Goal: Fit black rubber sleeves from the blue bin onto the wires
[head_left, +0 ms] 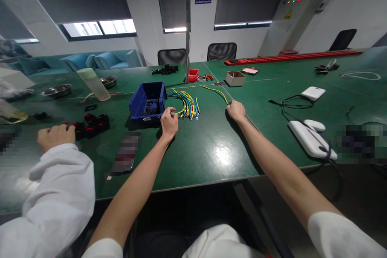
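Observation:
My right hand [236,111] is closed on the near end of a yellow-green wire [218,90], which curves away to the left over the table. Beside the blue bin [145,119], the fingers of my left hand [169,123] are pinched together. A yellow strand from the wire bundle [190,104] reaches those fingertips, but whether they grip it is hidden. The bundle holds several yellow, blue and green wires with ring terminals at their near ends. Dark small parts [151,108] lie inside the bin.
Another person's hand [57,135] in a white sleeve rests near black-and-red parts [92,125] at left. A phone [127,153] lies near the front edge. Behind are a red tray [192,74] and a cardboard box [235,80]. White devices [311,139] with cables lie at right.

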Motion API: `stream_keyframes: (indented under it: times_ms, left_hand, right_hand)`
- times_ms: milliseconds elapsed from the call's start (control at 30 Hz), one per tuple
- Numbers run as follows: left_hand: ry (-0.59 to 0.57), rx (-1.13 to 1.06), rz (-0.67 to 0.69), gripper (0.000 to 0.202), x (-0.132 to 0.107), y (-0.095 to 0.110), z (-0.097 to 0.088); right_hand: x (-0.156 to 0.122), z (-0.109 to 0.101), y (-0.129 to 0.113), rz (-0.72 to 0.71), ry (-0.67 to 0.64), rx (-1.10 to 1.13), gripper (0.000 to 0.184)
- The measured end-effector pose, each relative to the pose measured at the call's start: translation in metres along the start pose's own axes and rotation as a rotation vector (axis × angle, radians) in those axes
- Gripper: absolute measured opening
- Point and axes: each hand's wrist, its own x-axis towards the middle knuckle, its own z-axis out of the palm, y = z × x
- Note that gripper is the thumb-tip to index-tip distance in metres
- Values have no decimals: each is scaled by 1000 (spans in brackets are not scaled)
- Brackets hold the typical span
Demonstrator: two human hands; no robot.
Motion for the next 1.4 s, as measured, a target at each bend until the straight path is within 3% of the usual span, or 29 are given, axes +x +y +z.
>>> stream_keyframes:
  times_ms: [233,367,867,1400]
  left_hand:
    - [273,-5,-64,18,0,7,-10]
    - [335,-33,-68,20,1,9,-14]
    - [226,-55,-128,27,1,9,-13]
    - [182,-46,-92,24,0,8,-9]
  right_hand:
    - [-2,-4,-2,12,-11,-2,33]
    - [-2,-4,-2,11,-18,0,33]
    - [-3,-5,-3,21,-7,-7,34]
    - [-5,-4,-1,12,38,27,34]
